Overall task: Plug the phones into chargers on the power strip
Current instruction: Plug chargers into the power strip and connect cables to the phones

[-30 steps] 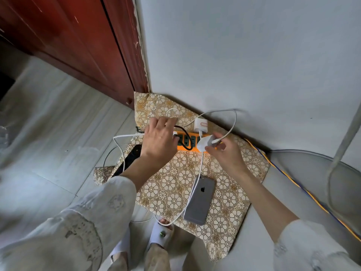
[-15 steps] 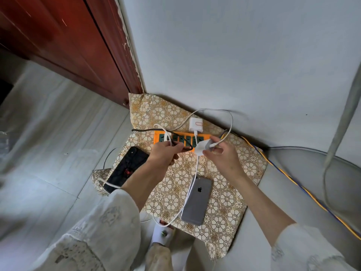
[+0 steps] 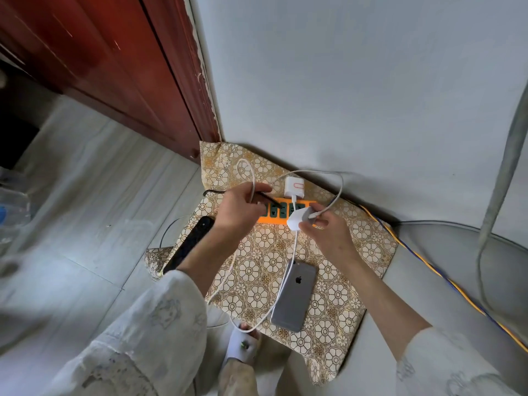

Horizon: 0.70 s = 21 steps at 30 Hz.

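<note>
— On the patterned cloth, how far along?
— One white charger sits in the orange power strip. The right hand pinches a second, rounded charger, not yet plugged.
— And the phones?
— The grey phone lies corded; the black phone waits. The left hand pinches a white cable.

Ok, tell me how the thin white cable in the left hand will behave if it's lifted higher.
The thin white cable will probably flop: it already loops loosely above the left hand. It looks light, and may drag across the patterned cushion.
</note>
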Tool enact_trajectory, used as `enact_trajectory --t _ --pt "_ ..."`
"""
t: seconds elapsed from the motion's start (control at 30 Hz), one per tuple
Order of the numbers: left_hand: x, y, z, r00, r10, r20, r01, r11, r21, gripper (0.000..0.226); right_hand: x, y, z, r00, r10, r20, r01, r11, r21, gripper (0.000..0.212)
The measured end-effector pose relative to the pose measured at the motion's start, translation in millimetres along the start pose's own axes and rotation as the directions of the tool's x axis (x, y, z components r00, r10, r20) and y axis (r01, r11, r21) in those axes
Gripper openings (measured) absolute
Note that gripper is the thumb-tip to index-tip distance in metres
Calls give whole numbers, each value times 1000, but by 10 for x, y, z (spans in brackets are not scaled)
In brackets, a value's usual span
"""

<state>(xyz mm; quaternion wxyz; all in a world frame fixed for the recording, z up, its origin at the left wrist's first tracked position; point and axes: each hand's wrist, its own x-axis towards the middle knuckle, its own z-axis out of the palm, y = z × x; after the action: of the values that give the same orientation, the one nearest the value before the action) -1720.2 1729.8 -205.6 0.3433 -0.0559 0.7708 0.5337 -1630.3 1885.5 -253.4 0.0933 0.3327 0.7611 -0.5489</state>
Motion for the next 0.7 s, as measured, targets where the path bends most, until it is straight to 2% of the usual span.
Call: enact_trajectory --t 0.03,0.07,0.1,0.2,0.33,0.4,0.47,0.5,0.57,0.63,0.7 --pt "-20 -17 18 990 131 -57 -114 966 232 21 -5 -7 1 1000 -1 2 1 1000 -2 45" --pt "-30 -31 23 968 233 -92 -180 901 394 13 -7 -12 2 1000 -3 2 3 1000 -6 46" --pt "-35 -38 22 947 296 -125 -202 851 485 9 -11 -14 4 1000 -6 0 6 1000 -13 47" --pt "21 -55 -53 905 355 -233 -191 831 522 32 -8 -25 24 999 -39 -8 39 998 -56 47" --pt "42 -52 -199 861 304 -408 -187 935 301 30 58 -48 94 995 -103 1 103 992 -77 43" --pt "52 -107 -234 840 185 -511 -103 977 185 37 104 -55 144 991 -131 20 132 984 -119 46" --pt "72 -156 -269 818 -8 -575 3 1000 -10 43 145 -54 196 986 -160 35 164 974 -154 46" --pt "72 -172 -291 809 -126 -574 50 988 -146 45 160 -55 222 985 -168 38 171 972 -161 46" --pt "60 -180 -341 816 -344 -465 133 894 -428 47 191 -73 270 984 -176 35 179 966 -187 46" --pt "50 -178 -396 827 -433 -359 158 792 -590 50 227 -94 311 980 -195 46 200 953 -228 46" --pt "58 -200 -481 808 -455 -375 134 762 -634 45 259 -115 342 973 -214 87 230 936 -266 45"
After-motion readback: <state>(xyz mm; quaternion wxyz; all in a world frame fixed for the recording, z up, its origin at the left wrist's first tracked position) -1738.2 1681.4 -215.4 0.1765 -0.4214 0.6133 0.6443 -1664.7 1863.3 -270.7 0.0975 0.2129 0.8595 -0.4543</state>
